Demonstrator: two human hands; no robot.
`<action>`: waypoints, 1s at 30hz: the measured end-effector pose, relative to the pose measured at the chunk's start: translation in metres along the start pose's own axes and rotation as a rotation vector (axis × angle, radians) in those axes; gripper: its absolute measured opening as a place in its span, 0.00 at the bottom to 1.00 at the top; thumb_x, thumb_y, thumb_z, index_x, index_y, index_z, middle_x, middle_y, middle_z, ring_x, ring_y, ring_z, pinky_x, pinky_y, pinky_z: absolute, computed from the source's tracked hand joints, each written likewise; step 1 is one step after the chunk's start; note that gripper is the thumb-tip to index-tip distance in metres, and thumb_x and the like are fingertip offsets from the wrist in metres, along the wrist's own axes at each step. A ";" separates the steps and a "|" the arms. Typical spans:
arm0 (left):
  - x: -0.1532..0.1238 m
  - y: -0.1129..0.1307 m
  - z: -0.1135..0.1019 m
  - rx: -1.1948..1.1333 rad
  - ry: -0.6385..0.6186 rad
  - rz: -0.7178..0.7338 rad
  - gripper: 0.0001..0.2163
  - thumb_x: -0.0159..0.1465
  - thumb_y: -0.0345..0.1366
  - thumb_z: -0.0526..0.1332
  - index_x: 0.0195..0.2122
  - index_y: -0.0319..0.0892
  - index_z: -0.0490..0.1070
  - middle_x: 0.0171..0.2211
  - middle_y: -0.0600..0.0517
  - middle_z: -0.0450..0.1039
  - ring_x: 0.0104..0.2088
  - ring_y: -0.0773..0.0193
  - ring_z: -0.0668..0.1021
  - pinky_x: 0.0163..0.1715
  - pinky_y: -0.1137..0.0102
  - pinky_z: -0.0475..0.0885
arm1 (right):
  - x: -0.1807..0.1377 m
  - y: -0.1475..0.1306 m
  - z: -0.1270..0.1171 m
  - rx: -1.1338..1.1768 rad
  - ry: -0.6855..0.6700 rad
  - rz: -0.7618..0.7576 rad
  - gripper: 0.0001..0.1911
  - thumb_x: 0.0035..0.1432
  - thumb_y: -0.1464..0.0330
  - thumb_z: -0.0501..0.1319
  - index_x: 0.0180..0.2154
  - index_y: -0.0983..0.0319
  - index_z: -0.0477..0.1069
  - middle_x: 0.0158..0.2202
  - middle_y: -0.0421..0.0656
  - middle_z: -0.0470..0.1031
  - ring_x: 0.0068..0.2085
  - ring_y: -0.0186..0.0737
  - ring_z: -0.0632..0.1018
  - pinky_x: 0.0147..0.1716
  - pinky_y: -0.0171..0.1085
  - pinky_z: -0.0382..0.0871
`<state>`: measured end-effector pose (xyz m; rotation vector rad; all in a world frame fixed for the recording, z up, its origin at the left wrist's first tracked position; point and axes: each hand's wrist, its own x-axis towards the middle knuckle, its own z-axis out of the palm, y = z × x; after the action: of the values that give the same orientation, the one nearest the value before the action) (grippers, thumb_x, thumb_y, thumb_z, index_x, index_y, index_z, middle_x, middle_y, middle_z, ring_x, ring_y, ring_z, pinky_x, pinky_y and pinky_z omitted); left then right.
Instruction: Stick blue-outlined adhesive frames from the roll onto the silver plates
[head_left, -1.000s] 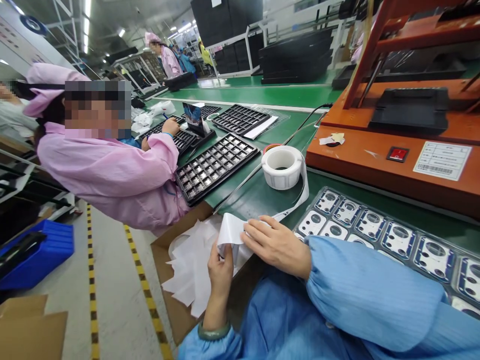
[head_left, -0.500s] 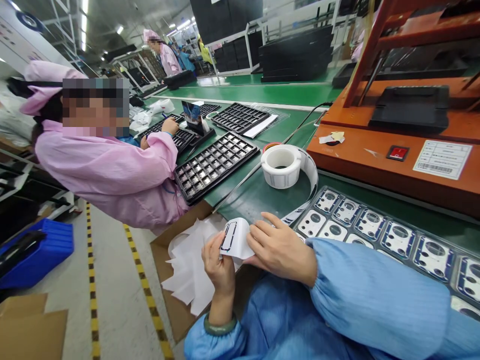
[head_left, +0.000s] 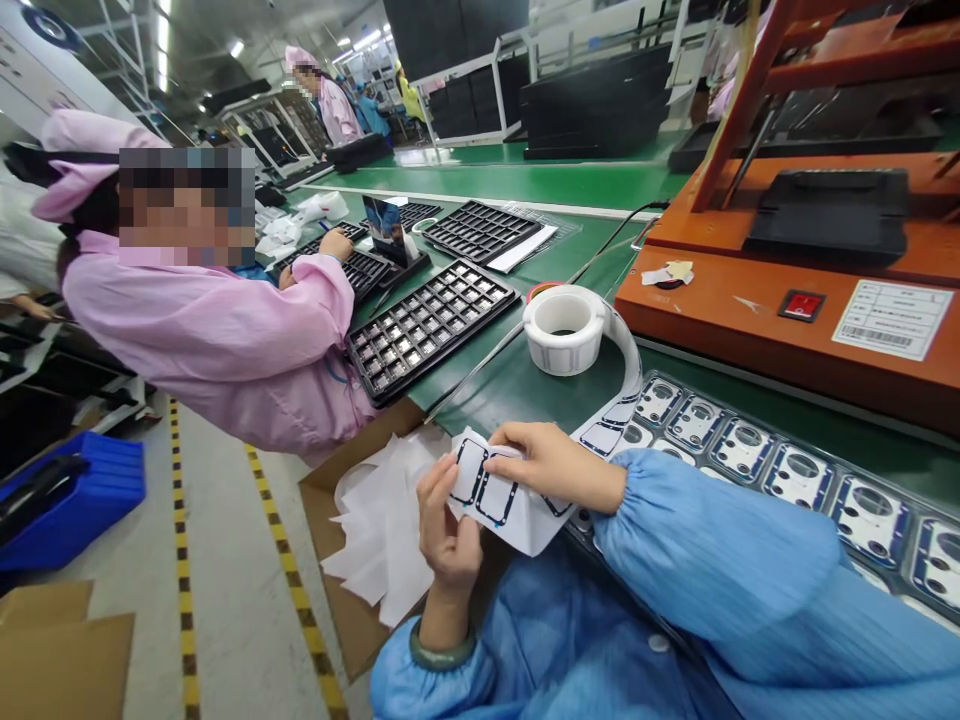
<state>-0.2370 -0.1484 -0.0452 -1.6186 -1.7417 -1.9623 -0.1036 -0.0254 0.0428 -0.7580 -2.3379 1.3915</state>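
My left hand (head_left: 448, 527) pinches the end of a white label strip (head_left: 501, 497) printed with black rectangular frames. My right hand (head_left: 551, 462) lies over the same strip, fingertips pressed on its top edge. The strip curves back up to a white label roll (head_left: 564, 329) standing on the green table (head_left: 517, 390). A clear tray of white and metal parts (head_left: 780, 470) sits just right of my hands, partly hidden by my blue sleeve.
An open cardboard box (head_left: 352, 600) holding white backing paper stands below the table edge. A co-worker in pink (head_left: 217, 340) leans over black component trays (head_left: 424, 330) at left. An orange machine (head_left: 787, 280) fills the right side. A blue bin (head_left: 75, 500) rests on the floor.
The strip has been pulled further off the roll and turned face up, showing the black frames. Both hands have shifted slightly up and right with it.
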 end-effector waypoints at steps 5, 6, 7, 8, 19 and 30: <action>0.006 0.007 -0.007 -0.166 0.113 -0.387 0.18 0.58 0.41 0.61 0.48 0.42 0.72 0.48 0.45 0.73 0.50 0.52 0.74 0.49 0.60 0.70 | 0.000 0.002 0.001 0.133 0.001 0.025 0.07 0.57 0.66 0.62 0.35 0.62 0.73 0.30 0.38 0.76 0.32 0.33 0.74 0.30 0.30 0.64; 0.009 0.009 -0.009 -0.125 0.088 -0.395 0.16 0.58 0.41 0.61 0.46 0.41 0.73 0.45 0.45 0.75 0.47 0.53 0.76 0.47 0.61 0.71 | 0.001 0.003 0.001 0.169 -0.006 0.029 0.08 0.56 0.64 0.62 0.35 0.62 0.73 0.30 0.38 0.76 0.32 0.34 0.74 0.29 0.30 0.64; 0.011 0.010 -0.011 -0.104 0.052 -0.402 0.16 0.57 0.42 0.62 0.44 0.40 0.74 0.43 0.46 0.76 0.45 0.53 0.76 0.46 0.62 0.72 | 0.001 0.003 0.001 0.211 -0.014 0.032 0.08 0.56 0.64 0.63 0.34 0.62 0.73 0.29 0.38 0.75 0.32 0.34 0.74 0.29 0.30 0.64; 0.013 0.012 -0.013 -0.108 0.019 -0.414 0.15 0.57 0.42 0.62 0.42 0.40 0.75 0.41 0.46 0.76 0.44 0.53 0.77 0.44 0.62 0.72 | 0.001 0.003 0.001 0.254 -0.022 0.031 0.08 0.55 0.64 0.63 0.34 0.62 0.73 0.29 0.38 0.75 0.32 0.34 0.74 0.29 0.31 0.64; 0.036 0.033 -0.020 0.267 0.016 -0.209 0.13 0.59 0.42 0.62 0.42 0.43 0.74 0.40 0.49 0.74 0.43 0.58 0.75 0.47 0.62 0.70 | -0.003 0.001 0.002 0.332 -0.049 -0.012 0.06 0.55 0.66 0.62 0.34 0.62 0.73 0.32 0.39 0.76 0.35 0.36 0.75 0.33 0.32 0.66; 0.035 0.038 -0.011 0.167 -0.032 -0.473 0.13 0.57 0.42 0.64 0.41 0.42 0.75 0.34 0.50 0.76 0.35 0.63 0.78 0.38 0.68 0.74 | -0.004 -0.001 0.006 0.425 -0.025 0.043 0.15 0.57 0.58 0.58 0.29 0.64 0.72 0.26 0.39 0.71 0.29 0.33 0.70 0.27 0.31 0.62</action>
<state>-0.2353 -0.1511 0.0075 -1.2765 -2.4037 -1.8902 -0.1038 -0.0329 0.0409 -0.6667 -1.9459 1.8396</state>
